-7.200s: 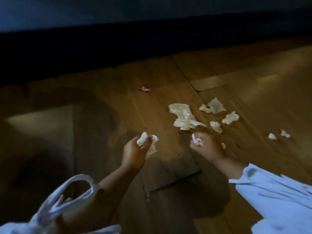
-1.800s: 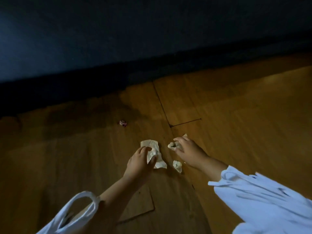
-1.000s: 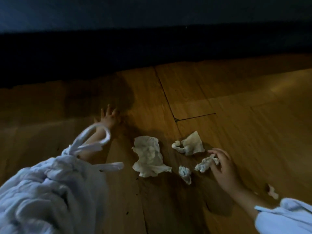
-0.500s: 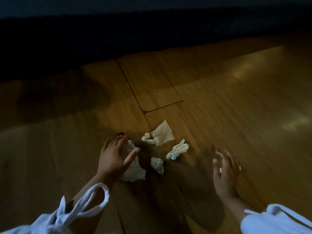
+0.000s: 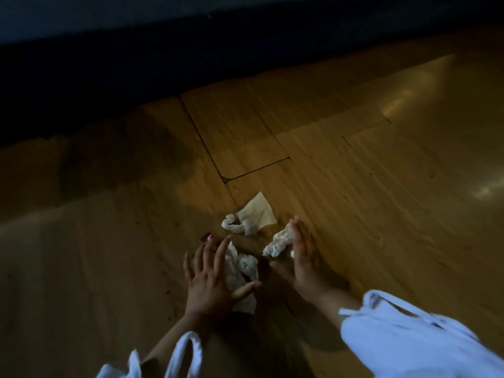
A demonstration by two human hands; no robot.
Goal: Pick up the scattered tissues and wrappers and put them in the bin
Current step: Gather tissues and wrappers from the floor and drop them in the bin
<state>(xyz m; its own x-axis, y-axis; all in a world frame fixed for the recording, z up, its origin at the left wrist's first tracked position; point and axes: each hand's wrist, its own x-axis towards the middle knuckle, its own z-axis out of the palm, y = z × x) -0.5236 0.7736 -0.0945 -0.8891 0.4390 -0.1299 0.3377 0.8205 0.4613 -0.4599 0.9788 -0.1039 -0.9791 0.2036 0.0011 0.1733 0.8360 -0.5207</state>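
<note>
A: Head view: where are the hands?
B: The left hand [image 5: 210, 279] lies flat, fingers spread, on a crumpled tissue [image 5: 244, 267]. A red wrapper [image 5: 206, 237] sits just beyond its fingertips.
A: And the right?
B: The right hand [image 5: 302, 257] holds its straight fingers together, edge touching a twisted tissue [image 5: 278, 242]. A flatter tissue [image 5: 256, 214] lies beyond the fingertips on the wooden floor [image 5: 381, 186].
</note>
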